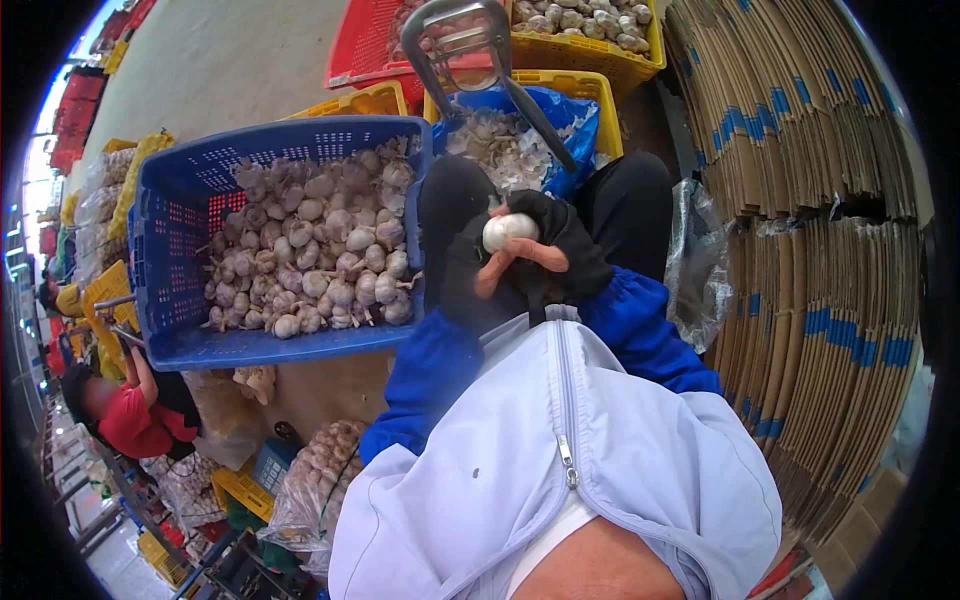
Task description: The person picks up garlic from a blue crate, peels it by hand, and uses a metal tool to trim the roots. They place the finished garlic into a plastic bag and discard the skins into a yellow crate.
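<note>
A white garlic bulb (510, 232) sits between my two hands, close above my lap. My left hand (478, 268), in a dark glove with bare fingertips, is closed on the bulb from the left. From the right, my right hand (568, 240), in a similar glove, curls its fingers round the same bulb. Just beyond the hands, a blue plastic bag (580, 120) holds loose papery garlic skins (500, 145). A blue crate (270, 345) full of garlic bulbs (330, 235) with their skins on stands to my left.
Tall stacks of flattened cardboard (810, 310) rise at my right, with crumpled clear plastic (697, 265) beside them. A grey metal frame (460, 40) stands over the bag. Farther on are a yellow crate (640, 65) and a red crate (350, 50). A person in red (140, 420) is at far left.
</note>
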`<act>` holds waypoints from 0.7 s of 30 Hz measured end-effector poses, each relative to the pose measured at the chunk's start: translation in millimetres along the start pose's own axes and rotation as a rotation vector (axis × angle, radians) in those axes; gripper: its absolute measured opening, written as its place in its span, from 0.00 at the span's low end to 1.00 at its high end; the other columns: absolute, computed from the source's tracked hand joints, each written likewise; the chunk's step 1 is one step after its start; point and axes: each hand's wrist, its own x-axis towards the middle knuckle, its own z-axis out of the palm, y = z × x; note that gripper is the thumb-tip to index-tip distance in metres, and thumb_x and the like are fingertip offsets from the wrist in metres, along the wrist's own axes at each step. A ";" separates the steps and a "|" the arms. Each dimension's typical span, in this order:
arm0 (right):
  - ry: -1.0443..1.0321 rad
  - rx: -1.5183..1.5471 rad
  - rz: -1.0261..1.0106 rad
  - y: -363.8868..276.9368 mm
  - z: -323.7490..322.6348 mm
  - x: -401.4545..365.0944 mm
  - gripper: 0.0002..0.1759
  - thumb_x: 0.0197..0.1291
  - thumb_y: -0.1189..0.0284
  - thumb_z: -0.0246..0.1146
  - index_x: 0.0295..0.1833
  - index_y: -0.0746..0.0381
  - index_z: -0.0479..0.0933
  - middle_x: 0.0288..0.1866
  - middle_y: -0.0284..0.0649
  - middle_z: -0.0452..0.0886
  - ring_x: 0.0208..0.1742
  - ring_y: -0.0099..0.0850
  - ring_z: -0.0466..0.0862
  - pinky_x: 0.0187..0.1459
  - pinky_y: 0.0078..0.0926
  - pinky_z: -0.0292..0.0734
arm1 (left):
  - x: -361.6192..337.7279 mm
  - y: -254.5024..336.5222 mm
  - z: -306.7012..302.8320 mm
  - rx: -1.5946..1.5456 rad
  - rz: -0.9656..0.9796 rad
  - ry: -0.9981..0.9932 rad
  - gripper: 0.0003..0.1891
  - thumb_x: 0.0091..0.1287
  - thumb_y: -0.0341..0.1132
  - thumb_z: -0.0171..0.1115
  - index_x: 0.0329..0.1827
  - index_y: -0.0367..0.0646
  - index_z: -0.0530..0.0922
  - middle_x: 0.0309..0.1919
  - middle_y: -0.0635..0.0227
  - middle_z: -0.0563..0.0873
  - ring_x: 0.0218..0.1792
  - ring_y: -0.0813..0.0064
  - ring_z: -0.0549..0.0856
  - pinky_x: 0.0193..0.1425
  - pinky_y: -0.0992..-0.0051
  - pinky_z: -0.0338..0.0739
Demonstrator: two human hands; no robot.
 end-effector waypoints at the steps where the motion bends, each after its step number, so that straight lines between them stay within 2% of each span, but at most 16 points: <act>1: -0.049 -0.013 0.058 -1.6 -2.5 -2.0 0.11 0.52 0.71 0.61 0.41 0.63 0.71 0.41 0.41 0.78 0.40 0.25 0.76 0.43 0.20 0.72 | 0.9 -2.3 -5.6 0.098 0.013 0.002 0.25 0.58 0.40 0.60 0.54 0.36 0.66 0.46 0.62 0.75 0.45 0.76 0.75 0.49 0.78 0.69; 2: -0.088 -0.062 0.136 -2.2 -7.8 -2.6 0.16 0.46 0.77 0.65 0.43 0.63 0.71 0.44 0.42 0.77 0.41 0.25 0.76 0.45 0.21 0.72 | 1.6 -3.6 -10.0 0.235 0.075 -0.037 0.24 0.56 0.38 0.62 0.53 0.37 0.67 0.45 0.62 0.75 0.44 0.76 0.76 0.46 0.78 0.71; 5: -0.046 0.263 0.223 -13.9 2.1 -1.8 0.15 0.48 0.73 0.64 0.43 0.63 0.73 0.42 0.41 0.78 0.41 0.24 0.77 0.40 0.20 0.72 | 4.0 1.4 -10.1 0.245 0.072 -0.001 0.23 0.54 0.37 0.64 0.50 0.36 0.68 0.41 0.63 0.77 0.42 0.75 0.77 0.47 0.77 0.71; 8: -0.012 0.057 0.498 -4.5 -16.2 3.9 0.11 0.53 0.71 0.60 0.39 0.66 0.74 0.35 0.41 0.80 0.34 0.29 0.79 0.38 0.22 0.74 | 3.3 -0.7 -13.6 0.405 0.206 -0.105 0.24 0.53 0.35 0.65 0.50 0.37 0.67 0.38 0.64 0.77 0.40 0.75 0.77 0.44 0.77 0.73; 11: -0.011 -0.770 0.251 37.7 -38.6 13.4 0.13 0.51 0.66 0.60 0.39 0.64 0.75 0.38 0.48 0.78 0.34 0.38 0.79 0.33 0.29 0.72 | 5.2 -3.2 -18.6 0.343 0.197 -0.246 0.17 0.54 0.27 0.60 0.48 0.38 0.70 0.36 0.64 0.78 0.37 0.72 0.79 0.44 0.75 0.73; 14: 0.426 -1.396 0.209 66.1 -57.5 14.9 0.16 0.50 0.65 0.61 0.42 0.64 0.75 0.38 0.51 0.77 0.32 0.43 0.79 0.34 0.32 0.72 | 4.5 -28.7 -28.1 0.039 0.037 -0.100 0.14 0.59 0.32 0.56 0.48 0.39 0.71 0.32 0.63 0.79 0.33 0.73 0.79 0.40 0.76 0.73; 16: 0.423 -1.077 -0.176 36.7 -37.1 15.6 0.14 0.55 0.66 0.56 0.41 0.66 0.74 0.28 0.46 0.77 0.26 0.35 0.78 0.31 0.27 0.72 | -0.3 -26.4 -26.2 0.084 -0.072 0.050 0.14 0.60 0.34 0.53 0.47 0.40 0.71 0.30 0.64 0.79 0.30 0.74 0.79 0.36 0.77 0.72; 17: 0.351 -0.844 -0.183 20.8 -19.3 10.0 0.14 0.57 0.66 0.55 0.40 0.66 0.73 0.26 0.44 0.77 0.25 0.32 0.78 0.31 0.26 0.72 | -3.2 -27.0 -23.2 0.103 -0.129 0.129 0.14 0.61 0.36 0.52 0.47 0.40 0.71 0.29 0.64 0.79 0.29 0.74 0.78 0.35 0.77 0.71; 18: 0.287 -0.609 -0.179 4.9 -1.6 4.3 0.14 0.59 0.65 0.53 0.40 0.66 0.73 0.24 0.42 0.77 0.24 0.30 0.77 0.30 0.24 0.72 | -1.1 -36.8 -19.5 -0.096 -0.130 0.180 0.13 0.62 0.37 0.52 0.47 0.40 0.70 0.30 0.66 0.78 0.28 0.75 0.78 0.32 0.77 0.72; 20: 0.045 -0.016 0.174 -13.2 32.4 -11.4 0.15 0.60 0.63 0.51 0.40 0.65 0.71 0.25 0.41 0.77 0.26 0.30 0.77 0.31 0.24 0.72 | 1.5 -48.4 -5.7 -0.247 -0.108 0.264 0.13 0.62 0.37 0.51 0.46 0.40 0.70 0.29 0.66 0.78 0.27 0.75 0.78 0.31 0.77 0.72; 21: 0.090 0.108 0.182 -8.1 28.8 -9.6 0.15 0.61 0.62 0.51 0.39 0.64 0.71 0.27 0.40 0.76 0.28 0.30 0.77 0.31 0.24 0.73 | 1.2 -52.3 2.5 -0.234 -0.075 0.300 0.12 0.62 0.36 0.51 0.46 0.40 0.70 0.29 0.66 0.78 0.27 0.75 0.78 0.30 0.77 0.72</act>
